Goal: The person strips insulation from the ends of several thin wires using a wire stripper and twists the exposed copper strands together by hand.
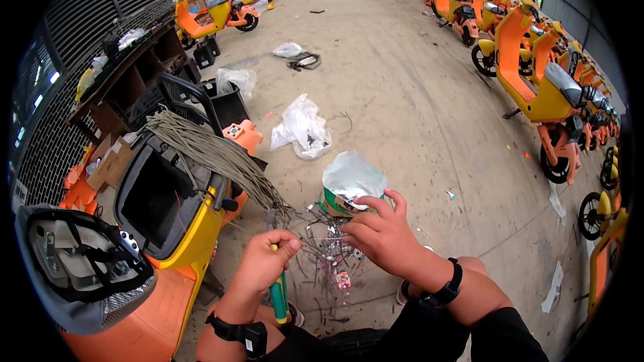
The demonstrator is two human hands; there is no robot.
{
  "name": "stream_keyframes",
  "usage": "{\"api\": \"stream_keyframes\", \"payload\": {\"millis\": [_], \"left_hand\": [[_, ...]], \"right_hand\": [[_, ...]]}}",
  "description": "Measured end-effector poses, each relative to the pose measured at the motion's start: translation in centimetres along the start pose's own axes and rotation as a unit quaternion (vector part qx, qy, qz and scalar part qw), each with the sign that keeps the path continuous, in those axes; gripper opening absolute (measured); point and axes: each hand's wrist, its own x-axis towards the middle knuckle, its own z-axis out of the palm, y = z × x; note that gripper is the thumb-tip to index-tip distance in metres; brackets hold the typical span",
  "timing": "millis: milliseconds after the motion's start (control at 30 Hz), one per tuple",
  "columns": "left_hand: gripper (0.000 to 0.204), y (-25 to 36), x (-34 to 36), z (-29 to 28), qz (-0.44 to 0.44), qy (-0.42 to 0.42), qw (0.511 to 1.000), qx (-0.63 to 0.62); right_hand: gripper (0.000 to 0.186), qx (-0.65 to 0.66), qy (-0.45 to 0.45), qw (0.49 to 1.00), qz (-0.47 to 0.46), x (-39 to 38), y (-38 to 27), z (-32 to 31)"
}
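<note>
Seemingly, wire (318,238) spans both hands (263,263) (384,240) near a tub's rim (327,194); floor (463,208) stretches rightward.

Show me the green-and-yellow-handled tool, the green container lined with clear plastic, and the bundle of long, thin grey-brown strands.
Green-and-yellow-handled tool (278,299): head view, green grip.
Green container (329,202): head view, outer wall, left part.
Grey-brown bundle (213,152): head view, middle.
</note>
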Motion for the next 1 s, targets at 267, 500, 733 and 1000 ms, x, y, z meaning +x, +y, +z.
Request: {"api": "stream_keyframes", "payload": {"millis": [267,500,733,1000], "left_hand": [[0.010,-0.2,-0.1,-0.8,0.017,0.008,1.000,0.000],[0.005,-0.6,-0.5,-0.4,0.178,0.103,0.949,0.238],[0.007,1.0,-1.5,1.1,0.257,0.152,0.923,0.243],[0.010,-1.8,0.3,-1.3,0.097,0.088,0.984,0.122]], "right_hand": [[0.009,0.163,0.011,0.986,0.007,0.1,0.4,0.2],[0.019,0.552,-0.196,0.691,0.423,-0.1,-0.6,-0.1],[0.026,0.596,-0.199,0.589,0.507,-0.5,0.9,1.8],[0.074,0.063,-0.037,0.995,0.068,0.7,-1.7,-0.5]]}}
